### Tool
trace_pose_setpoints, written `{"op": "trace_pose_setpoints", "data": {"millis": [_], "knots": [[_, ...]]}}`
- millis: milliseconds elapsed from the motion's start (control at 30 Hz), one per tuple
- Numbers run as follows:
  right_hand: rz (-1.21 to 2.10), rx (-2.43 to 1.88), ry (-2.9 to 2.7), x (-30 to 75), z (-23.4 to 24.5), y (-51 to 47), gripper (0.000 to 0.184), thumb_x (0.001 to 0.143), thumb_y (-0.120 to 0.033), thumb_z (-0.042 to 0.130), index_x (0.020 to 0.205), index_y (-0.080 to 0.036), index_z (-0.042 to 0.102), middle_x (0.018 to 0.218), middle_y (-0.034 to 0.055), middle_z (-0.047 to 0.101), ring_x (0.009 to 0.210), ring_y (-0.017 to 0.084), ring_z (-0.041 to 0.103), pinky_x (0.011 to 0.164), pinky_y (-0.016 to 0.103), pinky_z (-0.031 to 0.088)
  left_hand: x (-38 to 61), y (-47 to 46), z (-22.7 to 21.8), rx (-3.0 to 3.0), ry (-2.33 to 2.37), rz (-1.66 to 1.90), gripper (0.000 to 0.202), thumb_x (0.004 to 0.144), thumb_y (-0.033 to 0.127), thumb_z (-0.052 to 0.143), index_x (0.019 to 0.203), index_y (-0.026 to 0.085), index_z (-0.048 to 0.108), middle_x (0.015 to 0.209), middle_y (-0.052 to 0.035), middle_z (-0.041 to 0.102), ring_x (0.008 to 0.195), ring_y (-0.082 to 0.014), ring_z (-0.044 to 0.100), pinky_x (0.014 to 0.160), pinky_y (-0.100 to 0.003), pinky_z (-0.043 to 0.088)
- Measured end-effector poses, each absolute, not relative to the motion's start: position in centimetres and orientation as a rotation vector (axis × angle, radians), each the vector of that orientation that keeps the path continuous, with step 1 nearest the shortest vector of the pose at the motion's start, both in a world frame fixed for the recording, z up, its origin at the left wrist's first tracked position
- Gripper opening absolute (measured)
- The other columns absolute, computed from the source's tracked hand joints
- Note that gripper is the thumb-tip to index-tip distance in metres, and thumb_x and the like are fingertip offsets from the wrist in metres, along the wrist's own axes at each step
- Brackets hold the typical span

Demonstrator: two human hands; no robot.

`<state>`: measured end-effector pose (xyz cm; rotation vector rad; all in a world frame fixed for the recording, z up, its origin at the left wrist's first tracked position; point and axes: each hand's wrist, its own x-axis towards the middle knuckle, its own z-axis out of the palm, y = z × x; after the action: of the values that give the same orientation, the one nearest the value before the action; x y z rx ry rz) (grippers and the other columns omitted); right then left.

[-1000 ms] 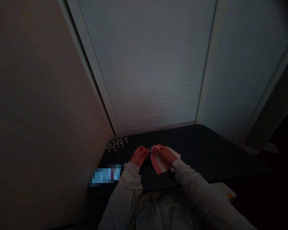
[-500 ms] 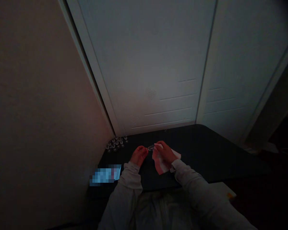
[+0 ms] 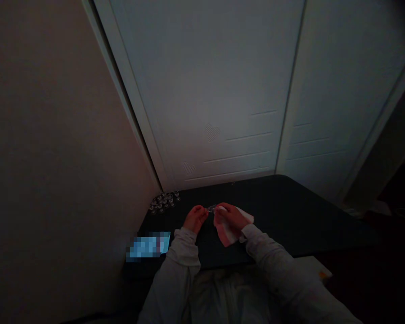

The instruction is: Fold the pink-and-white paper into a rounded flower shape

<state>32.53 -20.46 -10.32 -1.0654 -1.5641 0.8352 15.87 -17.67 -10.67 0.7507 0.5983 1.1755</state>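
Observation:
My left hand (image 3: 195, 218) is closed, its fingertips pinching one end of a small clear glass piece (image 3: 211, 209). It looks like a tiny stemmed glass lying sideways, though the dim light hides its exact shape. Bunched in my right hand (image 3: 232, 216) is a pink and white cloth (image 3: 226, 234), with its lower corner hanging down. The fingers of that hand press the cloth against the other end of the glass piece. Both hands are just above the dark table (image 3: 270, 211).
Several small clear stemmed glasses (image 3: 162, 202) stand together at the table's back left corner. A lit, blurred screen (image 3: 148, 247) lies at the left edge beside the wall (image 3: 70, 180). White panels (image 3: 209, 90) rise behind the table. A pale object (image 3: 312, 266) shows below its front right edge.
My right hand has turned and lowered slightly, bringing the cloth further over the end of the glass piece. My left hand stays almost in place.

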Motion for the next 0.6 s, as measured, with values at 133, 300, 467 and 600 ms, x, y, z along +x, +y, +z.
{"op": "trace_pose_setpoints", "data": {"millis": [133, 300, 467, 600], "knots": [[0.947, -1.047, -1.520, 32.45, -10.53, -20.25, 0.024, 0.069, -0.033, 0.046, 0.082, -0.017, 0.059, 0.084, 0.0023, 0.060, 0.080, 0.015, 0.052, 0.073, 0.028, 0.039, 15.84, -17.50, -10.91, 0.751, 0.593, 1.182, 0.020, 0.060, 0.011, 0.063, 0.075, 0.013, 0.050, 0.069, -0.0014, 0.057, 0.068, -0.0100, 0.057, 0.070, -0.024, 0.045], [0.961, -1.092, -1.489, 32.66, -10.60, -20.11, 0.026, 0.067, -0.036, 0.050, 0.078, -0.016, 0.060, 0.077, 0.0018, 0.059, 0.076, 0.015, 0.052, 0.071, 0.028, 0.039, 15.82, -17.39, -11.16, 0.776, 0.596, 1.166, 0.022, 0.059, 0.011, 0.064, 0.076, 0.013, 0.050, 0.070, -0.0022, 0.058, 0.069, -0.0109, 0.057, 0.070, -0.025, 0.045], [0.996, -1.073, -1.486, 32.81, -10.60, -20.12, 0.025, 0.067, -0.036, 0.050, 0.076, -0.015, 0.062, 0.078, 0.0026, 0.059, 0.075, 0.015, 0.053, 0.071, 0.028, 0.039, 15.90, -17.48, -11.16, 0.781, 0.596, 1.147, 0.023, 0.059, 0.012, 0.064, 0.076, 0.013, 0.050, 0.072, -0.0027, 0.058, 0.069, -0.0111, 0.057, 0.071, -0.025, 0.045], [0.999, -1.088, -1.502, 32.83, -10.71, -20.10, 0.025, 0.065, -0.036, 0.053, 0.076, -0.015, 0.061, 0.078, 0.0023, 0.059, 0.073, 0.015, 0.053, 0.070, 0.029, 0.039, 15.94, -17.43, -11.25, 0.782, 0.587, 1.155, 0.024, 0.059, 0.012, 0.064, 0.078, 0.014, 0.049, 0.072, -0.0025, 0.058, 0.069, -0.0110, 0.057, 0.071, -0.025, 0.045]]}}
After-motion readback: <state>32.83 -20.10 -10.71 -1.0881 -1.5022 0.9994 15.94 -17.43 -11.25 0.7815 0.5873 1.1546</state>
